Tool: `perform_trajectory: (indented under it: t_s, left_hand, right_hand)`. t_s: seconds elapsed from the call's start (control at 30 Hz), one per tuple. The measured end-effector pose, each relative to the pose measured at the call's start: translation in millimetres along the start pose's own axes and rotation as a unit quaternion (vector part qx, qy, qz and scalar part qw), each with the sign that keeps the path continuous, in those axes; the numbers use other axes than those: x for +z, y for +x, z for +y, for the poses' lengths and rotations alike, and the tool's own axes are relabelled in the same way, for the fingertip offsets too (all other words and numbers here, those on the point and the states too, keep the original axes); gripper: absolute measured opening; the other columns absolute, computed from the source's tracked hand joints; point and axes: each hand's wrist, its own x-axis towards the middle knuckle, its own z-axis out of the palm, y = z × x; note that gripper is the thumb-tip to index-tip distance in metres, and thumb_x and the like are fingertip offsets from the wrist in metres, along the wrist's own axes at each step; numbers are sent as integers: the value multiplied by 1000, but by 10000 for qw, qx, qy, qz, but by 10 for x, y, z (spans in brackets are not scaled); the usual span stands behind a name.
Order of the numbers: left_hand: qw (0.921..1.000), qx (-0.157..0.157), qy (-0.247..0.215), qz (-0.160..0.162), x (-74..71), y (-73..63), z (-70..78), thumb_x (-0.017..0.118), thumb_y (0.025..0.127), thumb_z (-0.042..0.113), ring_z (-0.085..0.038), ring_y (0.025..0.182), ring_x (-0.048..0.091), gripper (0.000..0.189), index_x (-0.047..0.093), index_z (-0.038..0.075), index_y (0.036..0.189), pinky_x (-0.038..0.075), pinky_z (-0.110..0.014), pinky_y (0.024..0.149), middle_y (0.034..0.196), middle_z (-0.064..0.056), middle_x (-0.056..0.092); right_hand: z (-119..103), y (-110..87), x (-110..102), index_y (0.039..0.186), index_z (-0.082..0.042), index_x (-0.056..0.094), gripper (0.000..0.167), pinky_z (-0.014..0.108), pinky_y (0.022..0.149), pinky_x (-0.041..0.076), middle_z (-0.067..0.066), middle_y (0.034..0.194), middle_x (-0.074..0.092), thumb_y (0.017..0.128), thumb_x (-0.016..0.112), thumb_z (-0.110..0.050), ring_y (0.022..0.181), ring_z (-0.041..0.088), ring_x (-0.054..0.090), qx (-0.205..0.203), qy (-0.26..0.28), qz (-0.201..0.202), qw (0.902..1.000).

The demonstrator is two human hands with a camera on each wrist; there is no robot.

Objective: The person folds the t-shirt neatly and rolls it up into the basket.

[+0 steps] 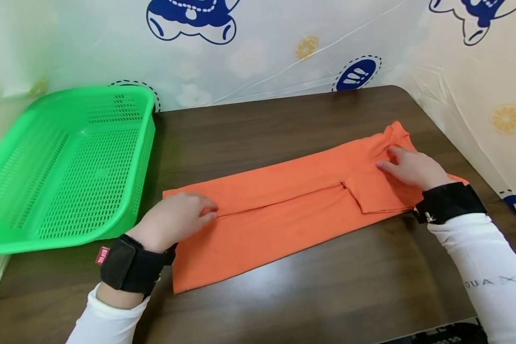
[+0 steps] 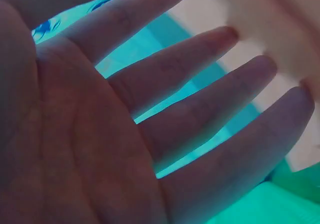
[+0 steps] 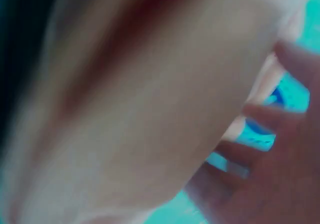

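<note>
Left hand [image 1: 175, 219] and right hand [image 1: 414, 168] partly hide the orange cloth [image 1: 279, 227].

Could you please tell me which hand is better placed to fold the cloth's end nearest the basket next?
Probably the left hand: it is at that end of the orange cloth, while the right hand is at the opposite, folded end.

Plain orange is colouring the cloth [image 1: 275, 227], and bright green is covering the basket [image 1: 141, 191] left of it. Brown grain is streaking the counter [image 1: 258, 136] beneath the cloth; navy and yellow prints are dotting the pale sheet [image 1: 275, 28] behind it.
</note>
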Motion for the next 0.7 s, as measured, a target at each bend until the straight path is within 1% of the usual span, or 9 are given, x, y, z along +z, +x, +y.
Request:
perform_trajectory:
  t_s: [0.07,0.13,0.2,0.27,0.37,0.43,0.53,0.63,0.7]
  left_hand:
    - [9997,-160,190,38,80,-67,4,56,87,31,-27,102,54,33,61,16,115,41,-44,84,117,-7,56]
    - [9985,-221,466,174,154,-147,12,58,85,34,-32,102,54,40,57,14,120,42,-47,82,124,-13,50]
    - [9965,-281,708,356,207,-228,20,60,83,37,-35,93,58,46,55,14,122,45,-46,76,126,-16,48]
    - [9937,-264,934,552,254,-297,30,62,80,39,-35,87,60,51,55,12,123,47,-46,69,125,-18,48]
    - [9901,-180,1152,774,297,-386,46,66,75,43,-33,80,60,58,55,11,123,48,-44,60,123,-19,49]
    - [9883,-101,1227,900,316,-451,48,69,72,44,-30,72,60,62,55,10,122,48,-41,54,121,-19,50]
    - [9840,57,1364,1146,361,-574,47,72,67,47,-22,53,54,66,55,9,119,42,-34,43,115,-17,52]
    - [9810,121,1459,1276,442,-717,91,71,65,51,-24,59,58,72,54,9,121,40,-32,41,115,-19,52]
    - [9796,102,1526,1307,514,-814,159,69,65,54,-29,75,61,76,51,9,124,42,-33,41,117,-20,51]
  right_hand:
    - [-138,-99,20,126,2,41,64,58,76,37,28,114,49,88,42,-50,94,46,48,-42,159,736,9972]
    - [-319,-211,49,111,1,52,48,51,62,42,22,87,58,89,46,-41,74,40,53,-49,175,1335,9909]
    - [-489,-279,68,100,-1,53,44,43,48,39,14,66,52,89,45,-44,58,32,51,4,188,1276,9917]
    - [-622,-276,80,90,-3,49,53,38,43,34,10,58,45,86,41,-55,51,28,47,112,102,846,9963]
    - [-765,-198,85,104,-2,46,71,40,44,36,12,63,47,81,32,-68,56,31,50,238,-77,194,9995]
    - [-842,-102,95,117,-1,43,80,44,49,39,17,70,51,80,32,-70,61,34,52,214,-146,122,9996]
    - [-969,72,105,134,0,31,90,51,61,42,26,93,56,79,32,-71,78,40,54,117,-175,-18,9998]
    - [-1094,245,111,137,-3,28,88,53,68,41,28,111,51,79,35,-70,89,41,52,22,-141,-237,9996]
    - [-1172,348,102,137,-5,29,85,53,71,41,27,115,49,80,38,-67,92,40,51,-64,-138,-349,9993]
